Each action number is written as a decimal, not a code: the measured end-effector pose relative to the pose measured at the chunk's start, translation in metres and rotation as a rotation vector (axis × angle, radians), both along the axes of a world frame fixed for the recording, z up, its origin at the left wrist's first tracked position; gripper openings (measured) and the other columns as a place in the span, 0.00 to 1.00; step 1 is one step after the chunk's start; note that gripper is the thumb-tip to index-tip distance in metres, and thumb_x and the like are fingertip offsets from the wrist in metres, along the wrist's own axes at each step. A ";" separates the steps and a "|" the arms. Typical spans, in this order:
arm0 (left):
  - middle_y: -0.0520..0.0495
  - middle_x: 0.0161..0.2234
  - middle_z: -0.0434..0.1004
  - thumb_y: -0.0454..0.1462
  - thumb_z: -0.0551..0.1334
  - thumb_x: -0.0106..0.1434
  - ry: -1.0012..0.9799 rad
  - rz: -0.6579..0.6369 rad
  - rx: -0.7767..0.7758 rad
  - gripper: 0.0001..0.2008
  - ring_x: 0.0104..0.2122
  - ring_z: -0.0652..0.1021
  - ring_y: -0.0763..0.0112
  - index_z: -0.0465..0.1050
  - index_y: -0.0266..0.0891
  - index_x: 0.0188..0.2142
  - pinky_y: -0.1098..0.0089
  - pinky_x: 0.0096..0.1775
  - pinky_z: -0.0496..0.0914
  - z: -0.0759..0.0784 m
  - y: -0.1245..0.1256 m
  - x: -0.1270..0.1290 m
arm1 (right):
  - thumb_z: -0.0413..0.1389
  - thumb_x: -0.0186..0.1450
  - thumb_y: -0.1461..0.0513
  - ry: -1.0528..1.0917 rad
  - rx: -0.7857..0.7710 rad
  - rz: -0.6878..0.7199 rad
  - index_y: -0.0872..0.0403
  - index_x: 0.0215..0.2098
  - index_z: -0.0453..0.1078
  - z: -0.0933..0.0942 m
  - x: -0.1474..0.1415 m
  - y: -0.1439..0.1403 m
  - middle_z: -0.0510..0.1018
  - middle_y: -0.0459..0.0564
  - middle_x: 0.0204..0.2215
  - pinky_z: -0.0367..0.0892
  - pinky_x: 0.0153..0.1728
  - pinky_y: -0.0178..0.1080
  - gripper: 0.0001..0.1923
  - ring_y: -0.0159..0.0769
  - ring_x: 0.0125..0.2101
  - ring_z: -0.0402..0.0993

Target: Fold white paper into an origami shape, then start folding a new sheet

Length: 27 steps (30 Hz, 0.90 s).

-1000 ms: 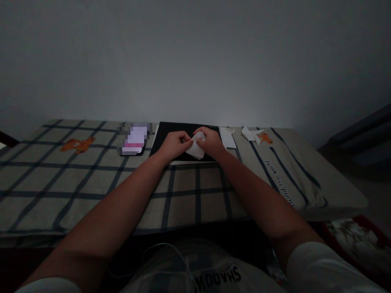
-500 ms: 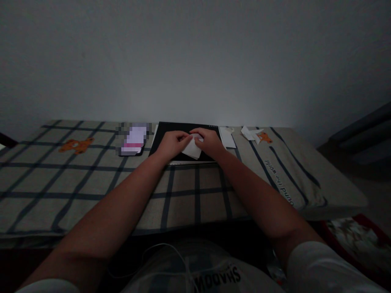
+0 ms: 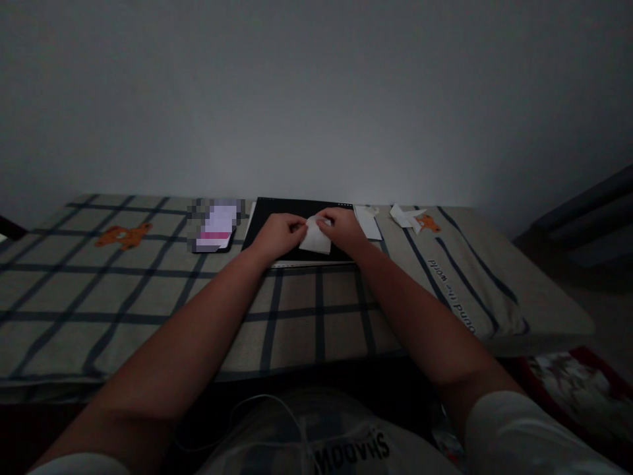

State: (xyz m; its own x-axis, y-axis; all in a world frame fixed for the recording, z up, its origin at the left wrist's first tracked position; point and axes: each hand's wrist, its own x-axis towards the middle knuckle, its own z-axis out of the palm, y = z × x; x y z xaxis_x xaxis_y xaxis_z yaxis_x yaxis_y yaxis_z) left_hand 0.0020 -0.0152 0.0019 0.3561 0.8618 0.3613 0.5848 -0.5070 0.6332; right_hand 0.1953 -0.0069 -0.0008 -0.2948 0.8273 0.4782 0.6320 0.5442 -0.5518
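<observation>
Head view: pinching the white paper (image 3: 316, 241) with the fingertips of left hand (image 3: 277, 232) and right hand (image 3: 347, 229), over the black notebook (image 3: 266, 208) near the far edge of the cloth-covered tabletop (image 3: 297, 330). At risk, probably, of tearing or skewing it by tugging unevenly, or of letting it slip by pinching too lightly.

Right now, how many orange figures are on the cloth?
2: a left figure, left of the phone, and a right figure beside the rightmost white paper. More may be hidden under the black pad.
</observation>
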 end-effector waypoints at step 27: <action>0.44 0.38 0.83 0.36 0.66 0.57 -0.281 0.207 -0.048 0.18 0.34 0.79 0.69 0.78 0.36 0.48 0.69 0.41 0.73 -0.005 0.008 0.001 | 0.58 0.59 0.66 0.254 -0.026 -0.075 0.56 0.40 0.72 0.001 0.000 -0.001 0.73 0.45 0.27 0.65 0.35 0.38 0.09 0.33 0.29 0.68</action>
